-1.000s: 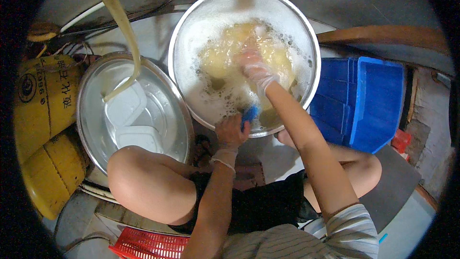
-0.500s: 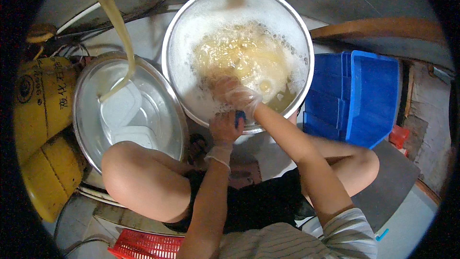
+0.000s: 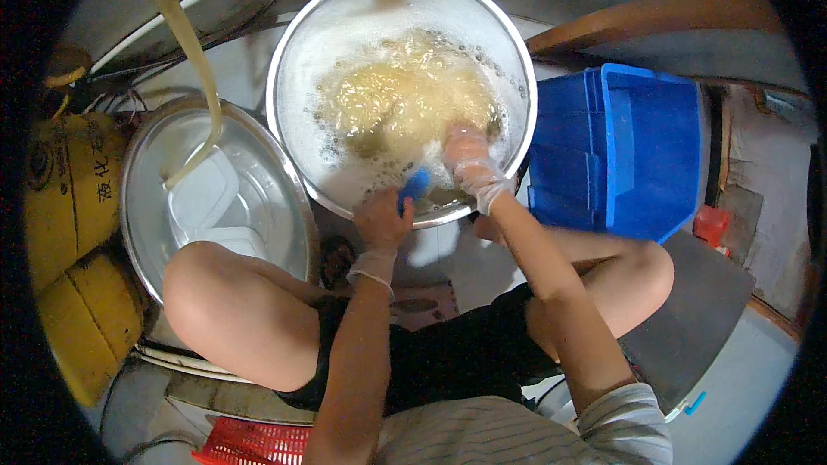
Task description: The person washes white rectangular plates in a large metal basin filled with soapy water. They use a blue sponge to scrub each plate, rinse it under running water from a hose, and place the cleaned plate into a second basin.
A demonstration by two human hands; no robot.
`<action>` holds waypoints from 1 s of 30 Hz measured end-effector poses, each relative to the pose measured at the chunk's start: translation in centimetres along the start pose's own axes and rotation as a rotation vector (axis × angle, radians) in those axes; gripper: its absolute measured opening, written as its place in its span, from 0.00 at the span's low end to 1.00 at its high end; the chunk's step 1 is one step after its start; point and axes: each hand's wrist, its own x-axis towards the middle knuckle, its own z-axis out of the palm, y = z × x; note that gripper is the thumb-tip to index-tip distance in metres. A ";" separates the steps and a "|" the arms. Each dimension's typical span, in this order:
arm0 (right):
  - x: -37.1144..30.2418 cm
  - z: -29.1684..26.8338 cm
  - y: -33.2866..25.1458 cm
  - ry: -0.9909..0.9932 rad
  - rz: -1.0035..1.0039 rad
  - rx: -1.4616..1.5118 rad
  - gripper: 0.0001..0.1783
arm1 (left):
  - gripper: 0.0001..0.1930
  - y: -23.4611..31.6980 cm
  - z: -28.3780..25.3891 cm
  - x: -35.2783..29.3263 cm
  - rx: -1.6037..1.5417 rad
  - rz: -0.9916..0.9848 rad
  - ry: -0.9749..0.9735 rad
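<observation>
A large round metal basin (image 3: 274,120) stands in front of me, holding foamy, cloudy yellowish water (image 3: 388,99). At its near rim my left hand (image 3: 382,218), in a clear plastic glove, is closed on a small blue brush-like tool (image 3: 414,185). The tool's far end points over the water; I cannot make out its exact kind. My right hand (image 3: 469,158), also in a clear glove, reaches into the right side of the basin. Its fingers are under the foam, so whether they grip anything is hidden.
Left of the basin is a second metal basin (image 3: 129,198) with white containers (image 3: 207,189) in clear water and a yellowish hose (image 3: 194,52) hanging into it. A blue plastic bin (image 3: 655,155) stands at right. A yellow cylinder (image 3: 73,181) is far left, a red basket (image 3: 254,441) behind.
My right hand has moved from near my left hand to the right side of the basin. More of the blue tool shows now. The whole view has shifted slightly.
</observation>
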 end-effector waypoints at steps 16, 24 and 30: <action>-4.6 -1.7 -3.0 -0.082 0.900 1.565 0.08 | 0.15 -0.7 0.8 0.1 0.045 0.042 0.118; -5.7 9.0 -3.4 0.245 0.189 1.473 0.07 | 0.14 -0.3 0.0 -0.3 0.051 0.057 0.165; -4.4 10.6 -2.9 0.196 0.490 2.164 0.10 | 0.14 0.4 -0.6 0.4 -0.056 0.069 0.100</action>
